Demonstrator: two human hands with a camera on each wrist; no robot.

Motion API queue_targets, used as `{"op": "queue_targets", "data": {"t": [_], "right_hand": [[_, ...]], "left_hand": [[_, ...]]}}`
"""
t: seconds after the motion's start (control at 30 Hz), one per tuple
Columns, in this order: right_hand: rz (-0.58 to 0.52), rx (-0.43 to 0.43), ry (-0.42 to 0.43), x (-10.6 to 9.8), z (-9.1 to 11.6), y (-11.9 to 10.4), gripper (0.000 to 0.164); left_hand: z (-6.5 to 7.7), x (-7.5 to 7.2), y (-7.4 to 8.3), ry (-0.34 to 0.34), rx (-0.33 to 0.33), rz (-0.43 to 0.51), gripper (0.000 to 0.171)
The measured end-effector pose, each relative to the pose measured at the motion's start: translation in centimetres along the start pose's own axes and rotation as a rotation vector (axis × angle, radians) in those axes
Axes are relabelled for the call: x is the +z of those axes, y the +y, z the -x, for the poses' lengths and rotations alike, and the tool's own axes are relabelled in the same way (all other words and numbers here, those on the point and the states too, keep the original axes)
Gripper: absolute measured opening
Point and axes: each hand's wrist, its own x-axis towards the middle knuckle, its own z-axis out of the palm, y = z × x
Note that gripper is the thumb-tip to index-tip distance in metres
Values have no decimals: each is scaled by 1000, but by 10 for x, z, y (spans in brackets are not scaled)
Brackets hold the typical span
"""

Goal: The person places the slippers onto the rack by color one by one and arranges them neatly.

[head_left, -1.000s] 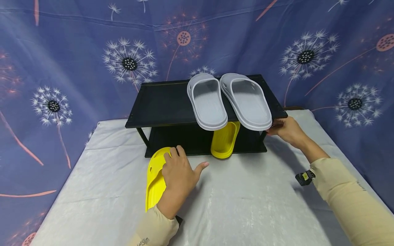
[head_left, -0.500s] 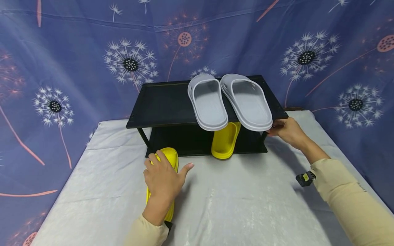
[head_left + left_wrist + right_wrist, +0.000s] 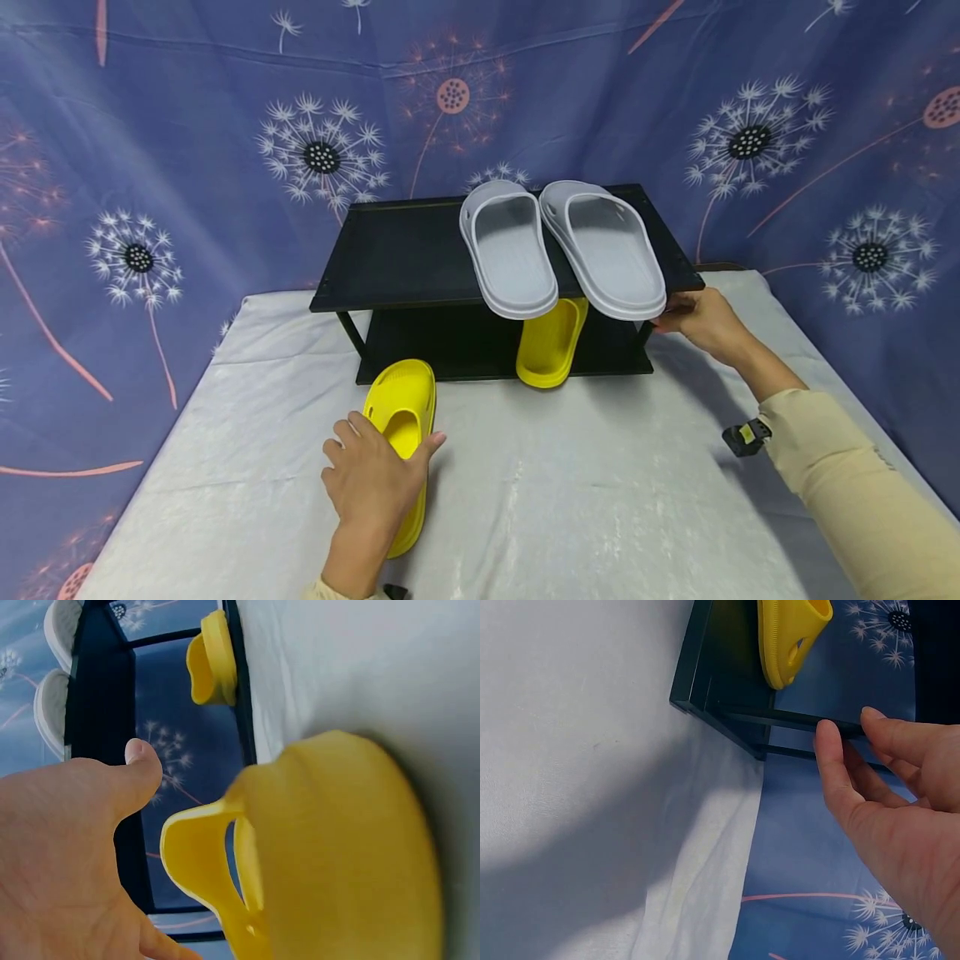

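A yellow clog (image 3: 402, 396) lies on the white cloth in front of the rack's left end, its toe toward the rack. Over its heel half hovers my left hand (image 3: 371, 479), fingers loosely spread; the left wrist view shows this hand (image 3: 67, 840) apart from the clog (image 3: 345, 847). At the right end of the black two-tier shoe rack (image 3: 405, 250), my right hand (image 3: 705, 325) pinches the side post (image 3: 780, 718) between thumb and fingers. The other yellow clog (image 3: 549, 350) sits on the lower shelf, partly hidden by the top shelf and grey clogs.
Two grey clogs, the left one (image 3: 513, 258) and the right one (image 3: 615, 250), stand on the top shelf's right half, heels over its front edge. A white cloth (image 3: 585, 483) covers the table. A blue dandelion-print curtain (image 3: 562, 75) hangs behind.
My left hand has moved left and toward me, off the toe of the front yellow clog, which has turned straighter and now shows more. My right hand has stayed at the rack's post.
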Motion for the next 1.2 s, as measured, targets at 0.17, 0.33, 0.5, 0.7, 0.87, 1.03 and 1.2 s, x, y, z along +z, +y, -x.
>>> {"op": "queue_targets", "data": {"t": [0.17,0.33,0.5,0.7,0.87,1.03,1.2], "right_hand": [[3,1,-1,0,0,-1,25],[11,8,-13,0,1,0,27],[26,18,-12,-1,1,-1,30],[30,17,-10,-1,1,-1,28],[30,0,-10,0,0,-1,30],[25,-14,-15,0,0,-1,29],[34,0,-21,0,-1,-1,30]], "left_hand": [[7,3,-10,-86,-29,-3,114],[14,6,-17,-162,-72,7,119],[22,9,-20,-191,-92,26,117],[29,11,-23,-206,-101,34,116],[32,9,-25,-218,-109,60,115],[32,8,-24,-227,-97,68,114],[34,6,-24,-220,-96,71,105]]}}
